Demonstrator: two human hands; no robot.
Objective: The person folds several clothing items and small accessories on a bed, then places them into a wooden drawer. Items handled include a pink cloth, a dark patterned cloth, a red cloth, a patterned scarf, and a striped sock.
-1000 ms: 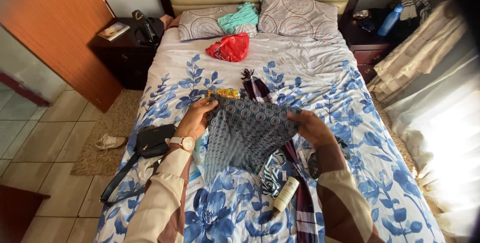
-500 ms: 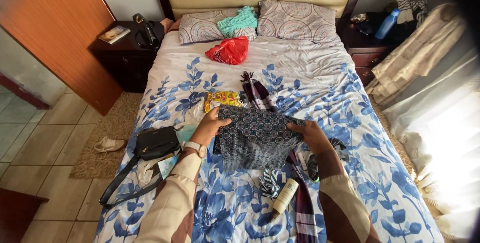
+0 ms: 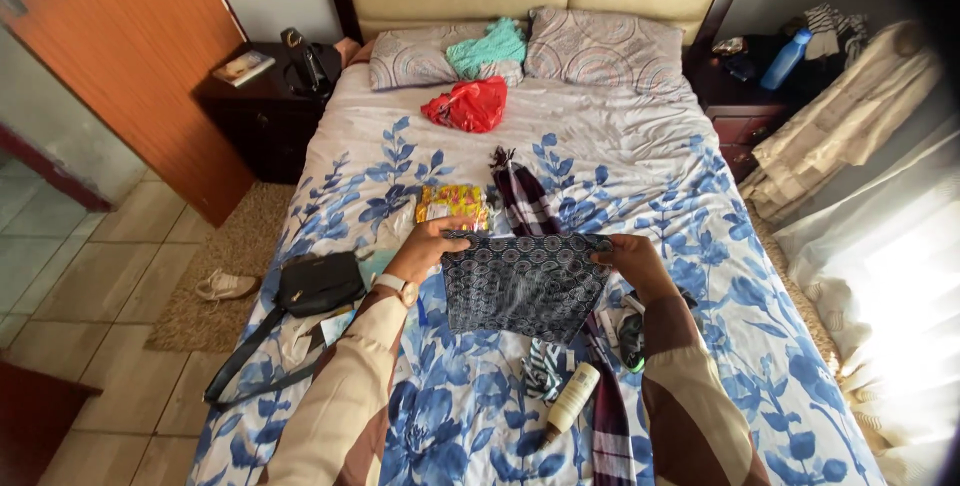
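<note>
Head view: both hands (image 3: 432, 246) pinch dark patterned cloth (image 3: 524, 286) beside yellow packet (image 3: 453, 205).

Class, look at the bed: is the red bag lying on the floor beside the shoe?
No, the red bag lies on the bed just below the pillows, far from the shoe on the rug.

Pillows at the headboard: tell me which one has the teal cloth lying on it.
The left pillow: the teal cloth lies across its right end. The right pillow is bare.
</note>
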